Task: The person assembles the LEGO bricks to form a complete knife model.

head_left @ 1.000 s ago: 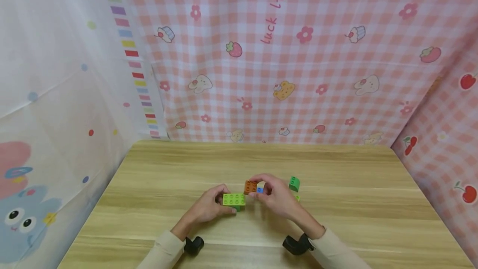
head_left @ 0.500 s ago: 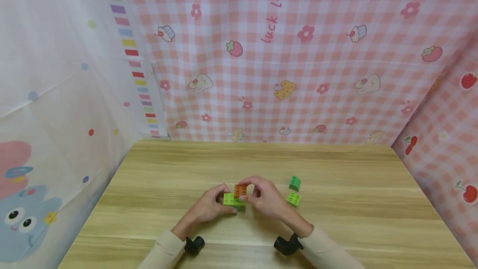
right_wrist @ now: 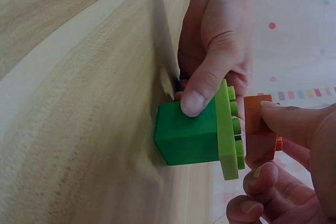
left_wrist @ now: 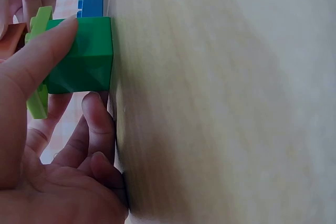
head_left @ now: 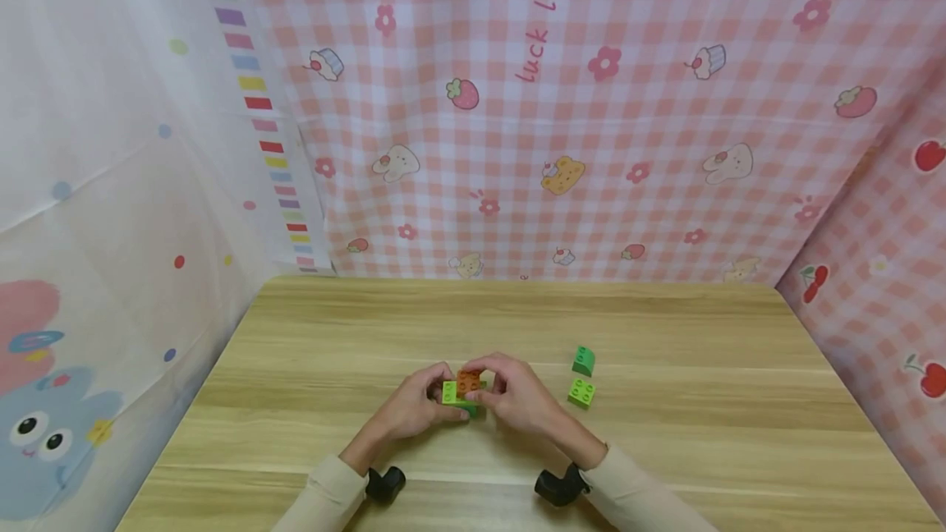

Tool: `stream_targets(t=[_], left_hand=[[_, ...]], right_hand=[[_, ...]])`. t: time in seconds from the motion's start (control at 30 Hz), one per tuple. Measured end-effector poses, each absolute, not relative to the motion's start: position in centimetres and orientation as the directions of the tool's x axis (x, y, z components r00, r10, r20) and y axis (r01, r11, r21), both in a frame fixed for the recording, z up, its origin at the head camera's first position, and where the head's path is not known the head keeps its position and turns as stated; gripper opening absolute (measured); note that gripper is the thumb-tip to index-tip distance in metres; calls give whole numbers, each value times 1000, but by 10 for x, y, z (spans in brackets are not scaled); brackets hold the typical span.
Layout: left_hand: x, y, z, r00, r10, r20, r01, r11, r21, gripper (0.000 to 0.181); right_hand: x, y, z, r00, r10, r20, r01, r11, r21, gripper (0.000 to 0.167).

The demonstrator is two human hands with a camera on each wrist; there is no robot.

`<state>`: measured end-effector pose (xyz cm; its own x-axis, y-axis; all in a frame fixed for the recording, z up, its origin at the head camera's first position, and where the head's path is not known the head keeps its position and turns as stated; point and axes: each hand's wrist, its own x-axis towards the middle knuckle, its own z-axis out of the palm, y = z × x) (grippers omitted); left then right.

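My left hand [head_left: 414,407] grips a dark green toy building brick [right_wrist: 186,137] that stands on the table, its thumb along the brick's side. A thin lime plate [right_wrist: 227,140] with studs sits on top of that brick. Between thumb and fingers my right hand [head_left: 517,394] pinches an orange brick [right_wrist: 259,129] with studs. In the right wrist view, the orange brick is just above the plate's studs, with a narrow gap between. Beyond the green brick, a blue brick [left_wrist: 93,4] shows in the left wrist view; my right hand hides it in the head view.
On the wooden table [head_left: 702,417], to the right of my right hand, lie a green curved brick [head_left: 583,360] and a lime brick [head_left: 581,392]. A pink checked cloth [head_left: 517,212] hangs behind the table, with patterned cloths at both sides.
My right hand has carried the orange brick leftward and down, from beside the lime plate to over its right part. The lime brick has come into full view. My left hand stays in place.
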<state>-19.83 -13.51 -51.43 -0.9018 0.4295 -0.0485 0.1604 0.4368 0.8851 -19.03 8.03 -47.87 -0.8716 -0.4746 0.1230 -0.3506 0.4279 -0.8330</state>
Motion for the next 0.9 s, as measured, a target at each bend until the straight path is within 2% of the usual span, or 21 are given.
stream_targets(t=[0.33,0.67,0.9], left_hand=[[-184,-129,-484,-899,436,-47,145,396,907,28],[-195,-132,-513,-910,412,-50,158,456,876,30],[-193,-130,-506,-909,414,-41,163,445,881,30]], right_hand=[[-191,79,-483,-866,-477,149,-378,432,-819,36],[-189,78,-484,-866,-479,145,-379,439,-815,36],[-189,76,-484,-879,-457,139,-362,448,-817,34]])
